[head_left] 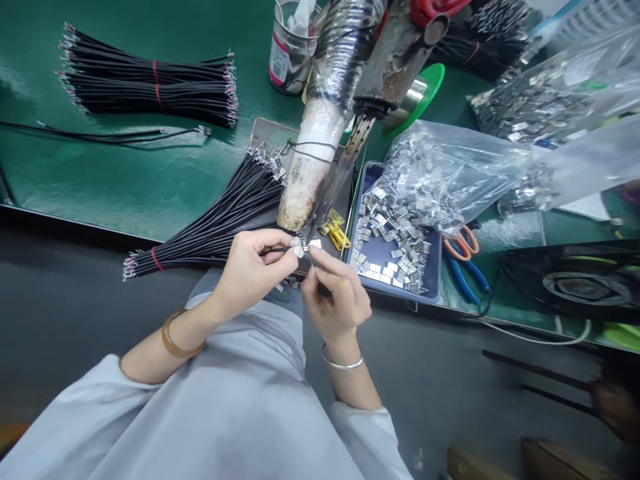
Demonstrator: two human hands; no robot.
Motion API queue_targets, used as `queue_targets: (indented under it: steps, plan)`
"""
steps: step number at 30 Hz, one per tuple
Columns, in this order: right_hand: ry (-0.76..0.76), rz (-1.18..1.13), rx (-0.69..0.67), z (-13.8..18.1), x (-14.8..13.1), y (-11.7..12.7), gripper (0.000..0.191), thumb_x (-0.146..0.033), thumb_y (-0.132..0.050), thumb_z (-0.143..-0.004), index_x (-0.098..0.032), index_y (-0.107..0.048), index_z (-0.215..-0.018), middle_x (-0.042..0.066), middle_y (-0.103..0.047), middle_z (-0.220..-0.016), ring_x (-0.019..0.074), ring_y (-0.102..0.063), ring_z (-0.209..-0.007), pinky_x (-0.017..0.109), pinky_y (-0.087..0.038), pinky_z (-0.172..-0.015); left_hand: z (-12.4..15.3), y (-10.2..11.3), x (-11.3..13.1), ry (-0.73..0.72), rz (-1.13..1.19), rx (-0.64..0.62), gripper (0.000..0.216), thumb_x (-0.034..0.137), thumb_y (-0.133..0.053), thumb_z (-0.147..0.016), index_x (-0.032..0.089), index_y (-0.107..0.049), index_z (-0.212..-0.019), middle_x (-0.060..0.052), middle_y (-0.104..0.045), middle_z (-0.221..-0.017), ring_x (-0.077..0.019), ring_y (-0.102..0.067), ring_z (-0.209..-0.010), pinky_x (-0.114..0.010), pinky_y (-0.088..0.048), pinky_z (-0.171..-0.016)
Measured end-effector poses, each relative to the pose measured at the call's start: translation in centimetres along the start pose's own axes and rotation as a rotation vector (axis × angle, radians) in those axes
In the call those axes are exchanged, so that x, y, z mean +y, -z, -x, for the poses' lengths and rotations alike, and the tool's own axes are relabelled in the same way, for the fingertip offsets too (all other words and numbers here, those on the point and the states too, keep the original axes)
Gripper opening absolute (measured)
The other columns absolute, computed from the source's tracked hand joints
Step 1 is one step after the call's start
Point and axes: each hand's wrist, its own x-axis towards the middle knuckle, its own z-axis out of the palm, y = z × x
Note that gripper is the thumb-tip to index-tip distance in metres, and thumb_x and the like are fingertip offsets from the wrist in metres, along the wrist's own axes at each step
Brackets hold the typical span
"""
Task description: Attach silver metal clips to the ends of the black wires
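Observation:
My left hand (253, 267) pinches a thin black wire (275, 251) near its tip, just in front of the table edge. My right hand (334, 297) is closed in a pinch on a small metal clip (315, 244), held against the wire's end. Both hands meet below the wrapped nozzle of a soldering fixture (310, 167). A fanned bundle of black wires (215, 220), tied with a red band, lies to the left of my hands. A blue tray (395, 288) with several metal clips sits just right of my right hand.
A second tied wire bundle (150, 83) lies at the far left on the green mat. A clear bag of clips (440, 173) spills into the tray. Orange-and-blue scissors (463, 257), a jar (290, 50), a green solder spool (423, 90) and yellow clips (336, 232) are nearby.

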Motion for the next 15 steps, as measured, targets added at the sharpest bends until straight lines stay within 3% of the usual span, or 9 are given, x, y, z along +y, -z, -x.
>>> queue_targets:
  steps: [7,15]
  plan:
    - [0.025,-0.003,0.005,-0.29,0.40,-0.05,0.018,-0.008,-0.067,-0.094,-0.025,-0.061,-0.091,0.005,-0.083,-0.101,0.0182,-0.082,-0.093,0.028,-0.071,-0.080,0.04,-0.12,0.29,-0.061,-0.018,0.035,0.017,0.025,-0.065,-0.073,0.012,-0.076,-0.067,0.001,-0.056,-0.055,-0.0064,-0.040,-0.051,-0.018,-0.031,-0.046]
    - [0.038,-0.025,-0.025,-0.24,0.32,0.15,0.017,-0.007,-0.067,-0.090,-0.024,-0.061,-0.091,0.008,-0.083,-0.101,0.0194,-0.081,-0.096,0.028,-0.070,-0.081,0.14,0.00,0.05,-0.038,-0.013,0.012,0.016,0.023,-0.065,-0.073,0.013,-0.075,-0.066,0.003,-0.050,-0.051,-0.0064,-0.037,-0.049,-0.018,-0.029,-0.045]
